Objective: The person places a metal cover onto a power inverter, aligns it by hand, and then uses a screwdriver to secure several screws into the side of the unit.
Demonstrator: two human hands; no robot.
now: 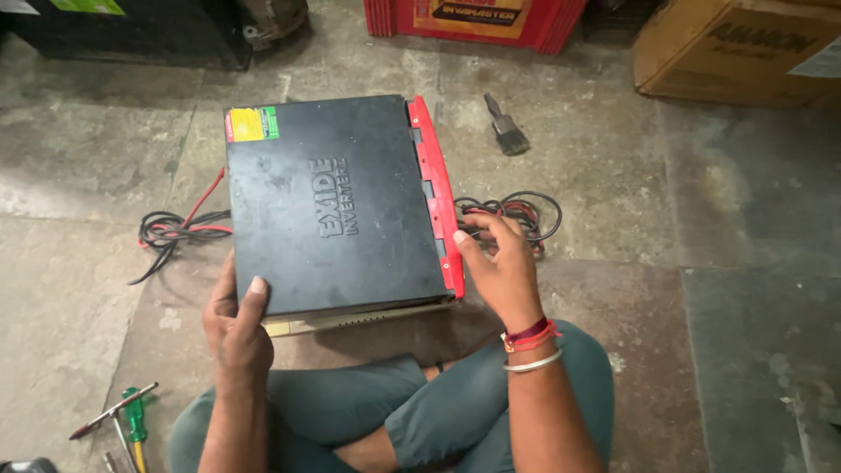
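An inverter box is set mid-floor, cables at its left, a brush behind right, screwdrivers front-left.

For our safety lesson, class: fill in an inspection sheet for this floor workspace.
Surface: stained concrete floor.
Job's things: black box with red front, lying flat.
Clutter: brush; screwdrivers.
Hands: left hand grips the box's near corner; right hand at the red front.
Cables: red and black cables left and right.
Surroundings: red case, carton.
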